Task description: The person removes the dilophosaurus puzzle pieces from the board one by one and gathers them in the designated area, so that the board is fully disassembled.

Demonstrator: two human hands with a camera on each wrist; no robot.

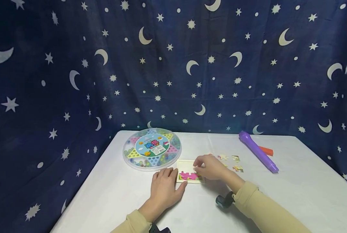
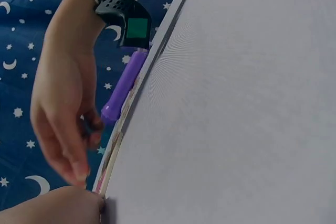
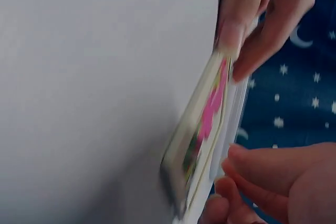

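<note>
A small jigsaw tray (image 1: 187,165) lies on the table, with joined pink and green puzzle pieces (image 1: 188,176) along its near side. My left hand (image 1: 164,189) rests at the tray's left side, fingers fairly straight, its thumb against the near edge. Over the tray's right part is my right hand (image 1: 210,166), fingers bent and thumb close to the index finger. In the right wrist view the fingertips (image 3: 233,153) of the right hand come together beside the tray (image 3: 189,124); whether a piece is between them cannot be seen. Several loose puzzle pieces (image 1: 237,169) lie beyond the right hand.
A round, clear-lidded Chinese checkers set (image 1: 152,145) with marbles lies behind the left hand. To the right a purple tube (image 1: 257,151) lies across a red-orange block (image 1: 267,150). White cloth covers the table (image 1: 301,181); a starry curtain (image 1: 173,64) hangs behind.
</note>
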